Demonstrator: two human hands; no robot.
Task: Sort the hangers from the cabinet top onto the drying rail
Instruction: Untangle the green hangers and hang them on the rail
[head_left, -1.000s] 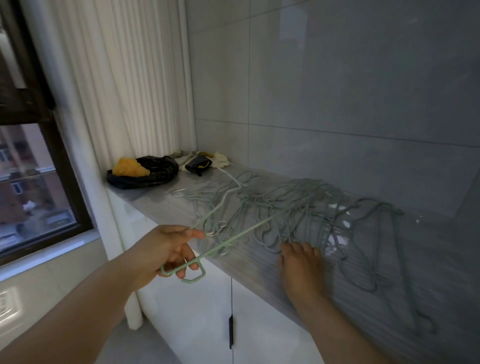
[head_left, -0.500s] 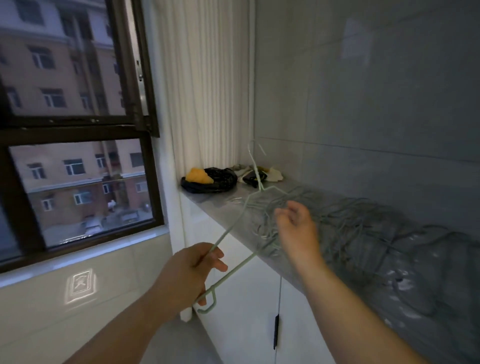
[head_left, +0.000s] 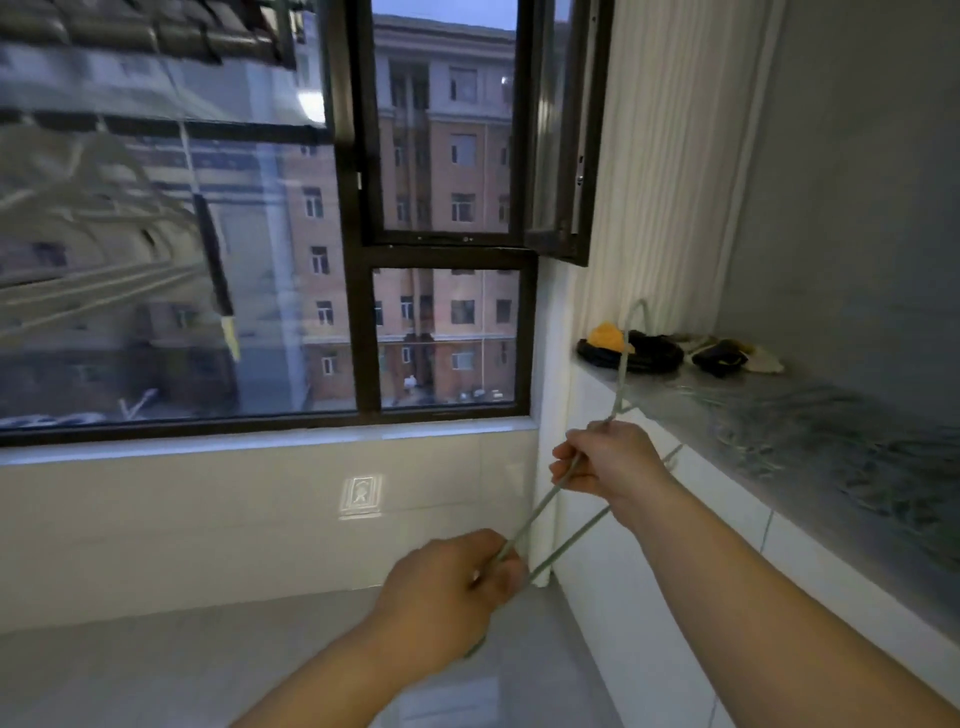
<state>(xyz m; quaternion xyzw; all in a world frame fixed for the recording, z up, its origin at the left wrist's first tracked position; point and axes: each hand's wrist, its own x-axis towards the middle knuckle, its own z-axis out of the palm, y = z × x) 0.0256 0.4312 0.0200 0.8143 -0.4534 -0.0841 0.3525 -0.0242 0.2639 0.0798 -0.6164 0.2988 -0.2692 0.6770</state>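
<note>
Dark-framed window panes (head_left: 447, 332) fill the view from nine to one o'clock and look out on a brick apartment block, with a pale tiled sill wall below them. At one o'clock a white pleated curtain (head_left: 654, 156) hangs beside the grey tiled wall. From three to five o'clock runs the white cabinet, and its marbled cabinet top (head_left: 670, 387) carries a tangled pile of thin green hangers (head_left: 831, 447), blurred. At its far end, near two o'clock, are a black bag (head_left: 654, 356) with something orange on it and a few small dark and pale items I cannot make out. Pale hangers (head_left: 98, 208) hang at ten o'clock, smeared by motion. Near the centre, off the cabinet and in front of the sill wall, one green hanger (head_left: 537, 508) is held in the air with its hook pointing up toward one o'clock. The right hand (head_left: 608, 462) has fingers curled round the wire just below the hook. The left hand (head_left: 452, 587), at six o'clock, is closed round the hanger's lower end.
</note>
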